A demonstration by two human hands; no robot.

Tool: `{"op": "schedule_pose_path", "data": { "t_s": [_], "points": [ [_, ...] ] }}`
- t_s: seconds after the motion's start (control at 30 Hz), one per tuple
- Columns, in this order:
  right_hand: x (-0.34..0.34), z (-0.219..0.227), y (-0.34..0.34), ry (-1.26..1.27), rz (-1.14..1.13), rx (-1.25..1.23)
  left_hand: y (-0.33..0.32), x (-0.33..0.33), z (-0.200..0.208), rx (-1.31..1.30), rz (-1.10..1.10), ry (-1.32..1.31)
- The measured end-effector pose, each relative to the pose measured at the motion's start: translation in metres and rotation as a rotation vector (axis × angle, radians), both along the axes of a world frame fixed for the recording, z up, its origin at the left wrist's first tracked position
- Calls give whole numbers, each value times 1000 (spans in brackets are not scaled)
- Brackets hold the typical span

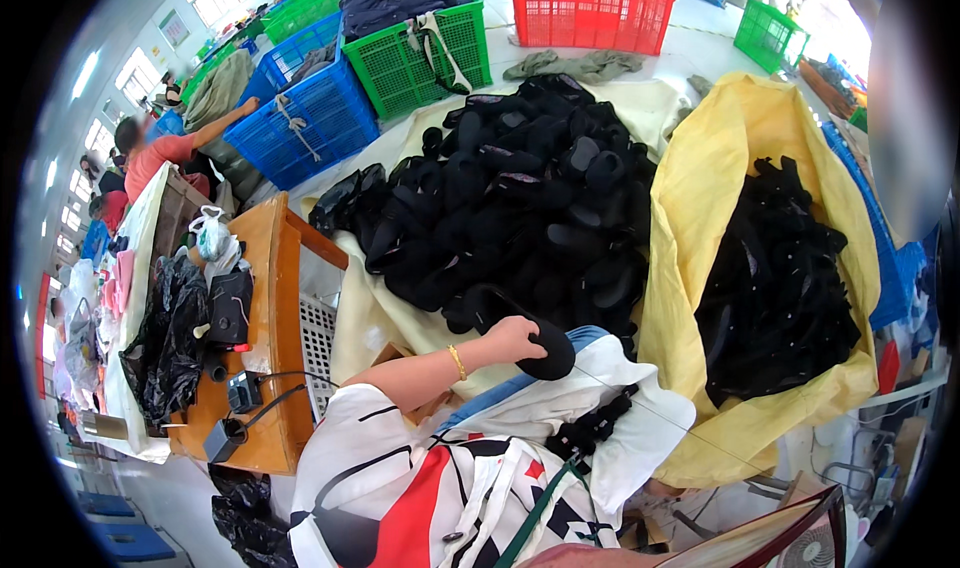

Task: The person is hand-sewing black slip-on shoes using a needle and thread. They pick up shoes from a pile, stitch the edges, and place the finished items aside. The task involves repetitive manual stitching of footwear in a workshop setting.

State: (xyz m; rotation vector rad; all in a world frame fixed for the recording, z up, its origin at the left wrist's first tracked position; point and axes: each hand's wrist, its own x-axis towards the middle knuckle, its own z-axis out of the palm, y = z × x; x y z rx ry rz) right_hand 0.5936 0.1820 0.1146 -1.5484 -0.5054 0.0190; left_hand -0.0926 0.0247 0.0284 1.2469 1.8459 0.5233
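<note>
My left hand [516, 341], with a gold-coloured bracelet at its wrist, is closed on a black cloth shoe [549, 352] with a rounded end. It holds the shoe above my lap, at the near edge of a big heap of black shoes [520, 188]. A thin thread seems to run from near the shoe toward the right. On the white cloth [655, 408] over my lap lies a bunch of small black pieces [595, 428]. Bare skin, perhaps my right forearm, shows at the lower edge; my right hand is out of sight.
Right of the heap stands an open yellow sack [690, 218] full of black pieces [780, 278]. A wooden table [265, 318] with black bags is at left. Blue [310, 128], green [430, 58] and red crates [592, 10] stand beyond. A person in pink [160, 153] reaches to the blue crate.
</note>
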Motion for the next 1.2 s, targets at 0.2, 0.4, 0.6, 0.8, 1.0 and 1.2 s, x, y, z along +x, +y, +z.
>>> {"op": "schedule_pose_path", "data": {
  "t_s": [0.2, 0.4, 0.6, 0.8, 1.0, 1.2],
  "points": [
    [-202, -96, -52, 353, 1052, -354, 33, 56, 10, 207, -464, 75],
    [-342, -96, -128, 366, 1845, -843, 42, 87, 50, 226, -715, 144],
    [-312, -82, -134, 324, 1482, -639, 60, 81, 42, 298, -898, 228],
    [-264, -51, -123, -913, 943, -393, 72, 122, 32, 160, -1216, 193],
    [-239, -75, -150, -717, 829, -455, 82, 160, 16, 11, -1396, 152],
    [-242, -92, -181, -496, 906, -575, 80, 152, -3, -107, -1362, 88]
  ]
}}
